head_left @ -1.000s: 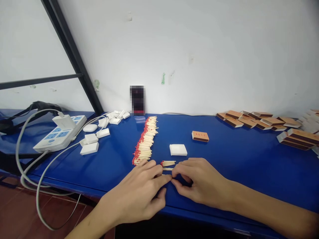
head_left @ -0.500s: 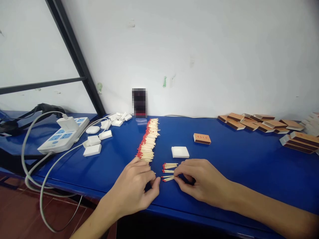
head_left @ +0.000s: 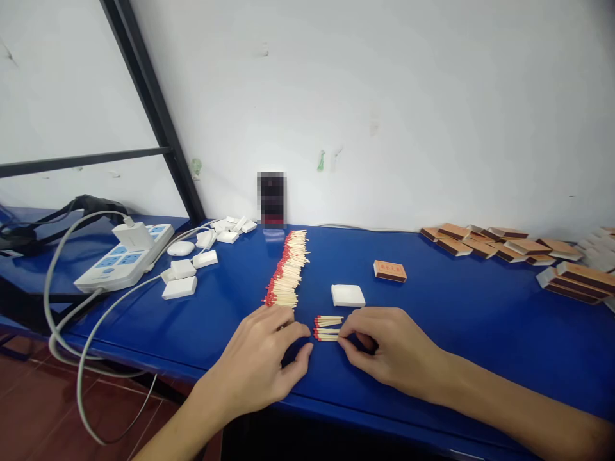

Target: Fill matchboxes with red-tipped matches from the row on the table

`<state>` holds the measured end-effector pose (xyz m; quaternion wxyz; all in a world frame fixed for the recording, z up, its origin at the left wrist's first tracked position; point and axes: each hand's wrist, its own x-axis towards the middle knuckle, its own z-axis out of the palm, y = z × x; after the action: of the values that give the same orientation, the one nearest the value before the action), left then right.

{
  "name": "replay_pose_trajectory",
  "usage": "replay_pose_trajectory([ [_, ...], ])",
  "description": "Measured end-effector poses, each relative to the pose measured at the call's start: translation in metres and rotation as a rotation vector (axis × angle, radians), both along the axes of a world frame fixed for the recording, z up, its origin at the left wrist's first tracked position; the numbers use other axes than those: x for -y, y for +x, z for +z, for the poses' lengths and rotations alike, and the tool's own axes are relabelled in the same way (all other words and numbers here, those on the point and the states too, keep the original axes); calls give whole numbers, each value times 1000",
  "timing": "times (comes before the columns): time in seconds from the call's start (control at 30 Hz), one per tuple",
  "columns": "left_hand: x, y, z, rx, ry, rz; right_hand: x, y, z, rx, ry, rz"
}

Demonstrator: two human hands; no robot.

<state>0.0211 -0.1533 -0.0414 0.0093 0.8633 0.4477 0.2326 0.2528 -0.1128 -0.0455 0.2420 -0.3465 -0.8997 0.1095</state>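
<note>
A small bunch of red-tipped matches (head_left: 327, 328) lies on the blue table (head_left: 461, 320) between my hands. My right hand (head_left: 384, 349) touches the bare ends of those matches with curled, pinched fingertips. My left hand (head_left: 262, 368) rests curled at the near end of a long row of matches (head_left: 287, 269), its thumb and forefinger close to the red tips of the small bunch. A white inner matchbox tray (head_left: 348, 295) sits just beyond the bunch. An orange matchbox sleeve (head_left: 389, 271) lies further back.
Stacks of orange matchboxes (head_left: 485, 240) line the back right. Several white trays (head_left: 192, 269) lie at the left beside a power strip (head_left: 122, 256) with grey cables (head_left: 62, 333) hanging over the table edge. A dark object (head_left: 271, 198) leans on the wall.
My hands moved apart a little. Matches that sat under my fingertips now lie gathered with the small bunch, which my right hand is pushing together. The camera drifted slightly.
</note>
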Motion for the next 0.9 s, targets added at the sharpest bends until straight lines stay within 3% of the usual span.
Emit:
replay_pose_trajectory([
  [0.5, 2, -1, 6, -46, -46, -16, 1, 1, 3, -6, 4, -61],
  [0.9, 1, 1, 3, -4, 72, 55, -2, -2, 4, 71, -45, -93],
])
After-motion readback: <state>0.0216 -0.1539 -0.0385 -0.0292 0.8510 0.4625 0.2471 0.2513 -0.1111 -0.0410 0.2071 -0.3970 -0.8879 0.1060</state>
